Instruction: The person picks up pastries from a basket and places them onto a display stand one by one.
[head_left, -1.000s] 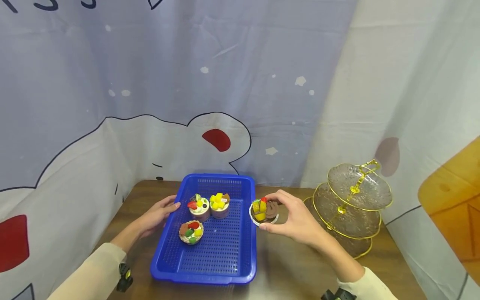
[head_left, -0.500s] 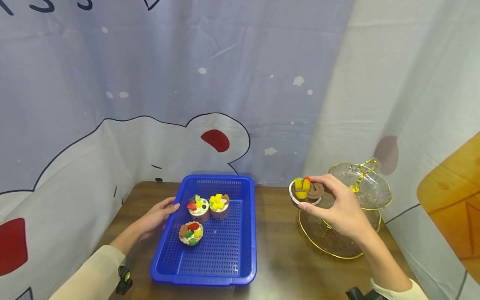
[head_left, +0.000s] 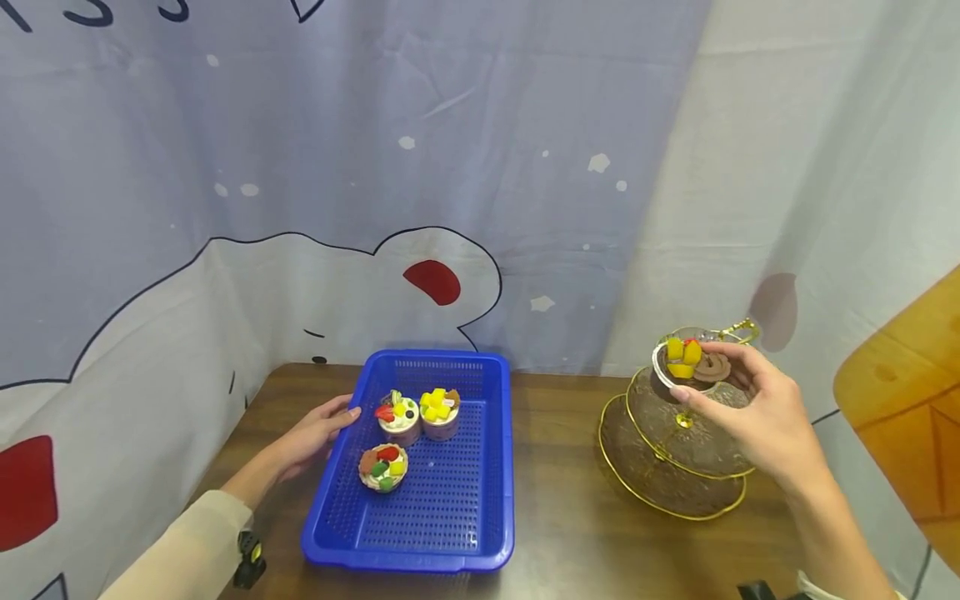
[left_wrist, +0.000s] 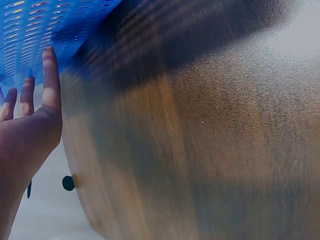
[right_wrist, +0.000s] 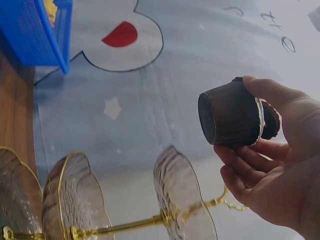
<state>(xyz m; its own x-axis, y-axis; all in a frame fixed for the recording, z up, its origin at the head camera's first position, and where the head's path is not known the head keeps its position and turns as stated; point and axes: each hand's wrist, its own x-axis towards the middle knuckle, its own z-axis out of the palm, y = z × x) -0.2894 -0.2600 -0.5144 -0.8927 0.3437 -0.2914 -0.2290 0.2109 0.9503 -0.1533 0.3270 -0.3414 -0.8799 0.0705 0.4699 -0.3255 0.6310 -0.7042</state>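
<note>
In the head view my right hand (head_left: 765, 408) holds a toy cupcake (head_left: 681, 367) by its rim, thumb in front and fingers behind. Its top carries yellow fruit chunks, a red piece and a chocolate swirl; the right wrist view shows its dark brown cup (right_wrist: 230, 114). The cupcake overlaps the top tier of a three-tier stand (head_left: 686, 487) with gold edges. At left, my left hand (head_left: 318, 429) holds the blue basket (head_left: 408, 557) at its left rim, thumb on the edge. Its fingers (left_wrist: 51, 80) lie along the outer wall, fairly straight.
Inside the basket sit two cream-topped dessert cups, one with strawberry (head_left: 399, 417) and one with yellow cubes (head_left: 440, 412), plus a fruit-topped cupcake (head_left: 383, 468). A brown wooden table (head_left: 570, 500) lies under everything. Patterned curtain (head_left: 555, 208) encloses the back and sides.
My right hand has carried the cupcake rightward and up, from beside the basket's right rim to the top of the stand. My left hand and the basket have stayed put.
</note>
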